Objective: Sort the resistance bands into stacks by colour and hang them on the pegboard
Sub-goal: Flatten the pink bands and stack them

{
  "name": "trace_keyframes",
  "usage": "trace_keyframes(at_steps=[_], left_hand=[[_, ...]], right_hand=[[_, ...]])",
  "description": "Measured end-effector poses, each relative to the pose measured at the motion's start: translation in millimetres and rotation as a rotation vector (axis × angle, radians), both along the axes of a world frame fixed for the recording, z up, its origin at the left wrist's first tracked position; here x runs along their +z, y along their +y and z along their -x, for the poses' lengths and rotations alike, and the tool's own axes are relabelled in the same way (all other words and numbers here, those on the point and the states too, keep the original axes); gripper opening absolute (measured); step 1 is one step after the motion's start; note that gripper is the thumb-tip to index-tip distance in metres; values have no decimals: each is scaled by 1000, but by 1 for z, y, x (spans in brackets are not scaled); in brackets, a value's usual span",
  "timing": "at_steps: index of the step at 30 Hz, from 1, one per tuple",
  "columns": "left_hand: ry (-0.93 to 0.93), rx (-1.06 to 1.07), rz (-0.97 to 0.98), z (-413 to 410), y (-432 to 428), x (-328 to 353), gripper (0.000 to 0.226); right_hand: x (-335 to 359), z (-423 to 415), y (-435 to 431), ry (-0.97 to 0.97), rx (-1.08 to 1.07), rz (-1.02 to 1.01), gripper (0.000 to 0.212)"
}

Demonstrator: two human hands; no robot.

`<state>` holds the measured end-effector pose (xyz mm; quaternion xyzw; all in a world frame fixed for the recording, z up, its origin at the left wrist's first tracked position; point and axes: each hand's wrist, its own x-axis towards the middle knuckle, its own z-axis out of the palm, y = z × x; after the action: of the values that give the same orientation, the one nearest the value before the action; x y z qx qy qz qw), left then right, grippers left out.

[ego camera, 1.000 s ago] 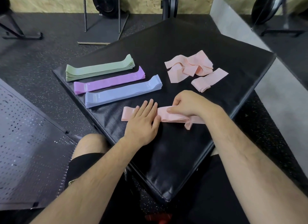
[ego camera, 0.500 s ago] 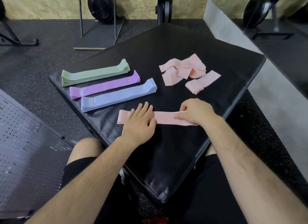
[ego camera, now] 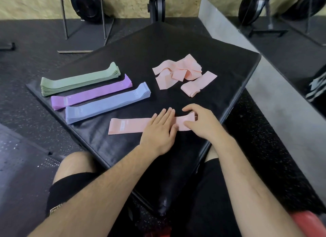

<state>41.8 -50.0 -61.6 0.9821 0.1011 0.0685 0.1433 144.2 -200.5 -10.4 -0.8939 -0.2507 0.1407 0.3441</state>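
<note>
A flat pink band (ego camera: 128, 126) lies on the black padded mat (ego camera: 176, 47) in front of me. My left hand (ego camera: 159, 130) presses flat on its middle with straight fingers. My right hand (ego camera: 201, 122) rests on the band's right end, fingers spread and bent over it. Behind lie three neat stacks: green (ego camera: 79, 81), purple (ego camera: 91, 93) and blue (ego camera: 107, 103). A loose heap of pink bands (ego camera: 178, 70) and one folded pink band (ego camera: 198, 84) sit at the back right.
A perforated dark pegboard (ego camera: 19, 169) lies on the floor at the left. Gym stands and weight plates (ego camera: 84, 5) stand along the far wall. A grey concrete ledge (ego camera: 275, 109) runs along the right. My knees are under the mat's near corner.
The crumpled right end of the pink band has been smoothed flat. My right hand has opened from a pinch and now lies over that end. My left hand stayed pressing.
</note>
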Motion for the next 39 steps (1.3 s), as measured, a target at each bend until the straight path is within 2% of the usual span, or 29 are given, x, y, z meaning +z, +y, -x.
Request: trace_keyframes(at_steps=[2,4,7,9,14,18,24,29,35,39], left_hand=[[13,4,8,0,-1,2,57],[19,0,17,1,-1,2,56],[15,-17,16,0,2,1,55],[14,-26,14,1,2,1,54],[-34,-58,7,5,2,1,54],[-116,-112,-36,7,0,-3,49],[-133,-109,-6,5,1,-6,40],[-139,-106,-32,4,0,-11,40],[-165,-147,-74,-9,-5,3,46],[-157,-117,5,-44,-11,15,49]], right_hand=[[-17,11,-7,-92,-74,-156,41],[-30,23,-12,-215,-155,-262,31],[-42,29,-18,-355,-162,-299,19],[-46,32,-24,-393,-161,-271,21],[-51,42,-36,-376,-128,-201,32],[-52,37,-37,-379,-129,-160,27],[-52,36,-34,-368,-145,-160,24],[-55,40,-33,-433,-122,-69,23],[-48,34,-27,-458,-147,-111,27],[-43,12,-17,-395,-173,-143,32]])
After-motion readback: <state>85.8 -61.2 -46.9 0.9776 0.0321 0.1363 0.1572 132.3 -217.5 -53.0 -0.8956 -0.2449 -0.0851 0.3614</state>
